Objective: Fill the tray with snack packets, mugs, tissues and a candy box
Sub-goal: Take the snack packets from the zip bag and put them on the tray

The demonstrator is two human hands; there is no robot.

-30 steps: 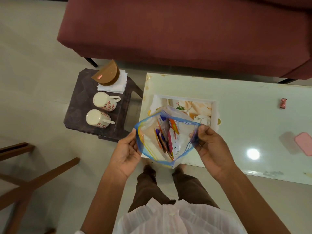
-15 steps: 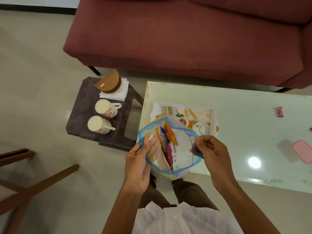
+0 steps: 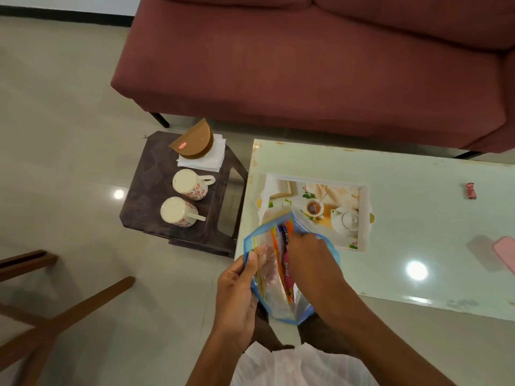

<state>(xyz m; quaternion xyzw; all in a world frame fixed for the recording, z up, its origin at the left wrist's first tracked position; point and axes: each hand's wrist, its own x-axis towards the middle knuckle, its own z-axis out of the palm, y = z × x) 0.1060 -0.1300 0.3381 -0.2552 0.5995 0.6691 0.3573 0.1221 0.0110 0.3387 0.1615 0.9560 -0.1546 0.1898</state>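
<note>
My left hand [image 3: 237,296] grips the left edge of a clear zip bag [image 3: 263,285] with blue borders, held over the table's near corner. My right hand [image 3: 309,254] is inside the bag's mouth, its fingers curled on the tops of the colourful snack packets [image 3: 285,271]. Just beyond it, the white tray [image 3: 362,218] with a teapot print lies on the glass table. Two white mugs with red flowers [image 3: 189,185] [image 3: 178,211] lie on the dark side table. Behind them a brown half-round candy box [image 3: 195,142] stands on white tissues [image 3: 213,161].
The dark side table [image 3: 145,196] stands left of the glass table [image 3: 418,168]. A maroon sofa [image 3: 306,65] runs behind both. A small red wrapped sweet [image 3: 470,190] and a pink flat object [image 3: 505,253] lie at the table's right. Wooden chair legs [image 3: 55,316] are at my left.
My right hand let go of the bag's right edge and went into its mouth onto the packets. My left hand shifted its grip on the left edge. The camera view tilted up.
</note>
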